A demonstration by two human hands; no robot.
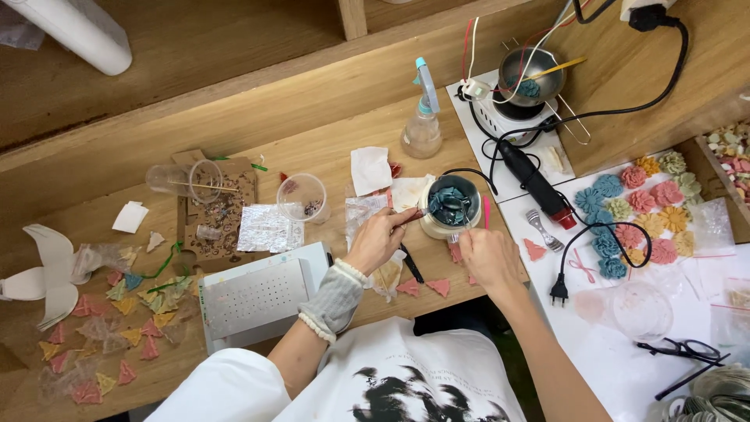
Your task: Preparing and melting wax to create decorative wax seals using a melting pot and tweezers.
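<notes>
left hand [376, 238]: grip closed on thin stick | tip dips in teal-filled cup [451, 205] | right hand [486, 256]: grip apparently holding something small, unclear | stir gently, steadying cup beside grip

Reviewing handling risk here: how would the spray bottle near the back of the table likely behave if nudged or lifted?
The spray bottle is tall, with a narrow blue-tipped nozzle over a wider clear base, so a nudge near the top would probably tip it. It looks like thin clear plastic, likely light. Its rounded body might roll once it is down.
</notes>
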